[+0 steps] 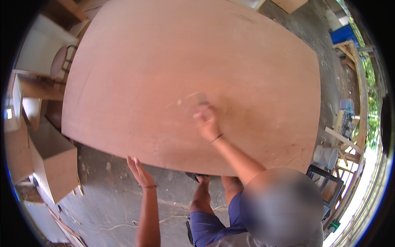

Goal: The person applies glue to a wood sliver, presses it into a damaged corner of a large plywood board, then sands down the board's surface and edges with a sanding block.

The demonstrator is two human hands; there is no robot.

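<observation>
A large light-brown plywood sheet (144, 82) spreads in front of me. My right hand (207, 119) reaches over its middle, fingers closed around a small, flat grey tool (202, 98). Motion smears the tool, so its exact kind is unclear. Just left of it, a small pale spot (179, 102) and a thin yellowish streak show on the plywood. My left hand (141, 173) hovers at the near edge of the sheet, fingers stretched out and holding nothing. A blurred grey round patch hides my right upper arm.
Wooden cabinet boxes (55, 154) and a brown-seated chair (61, 61) stand at the left. At the right are a white bucket (325, 156), a dark folding frame (327, 181) and a blue container (342, 33). A cord (123, 225) lies on the concrete floor by my feet.
</observation>
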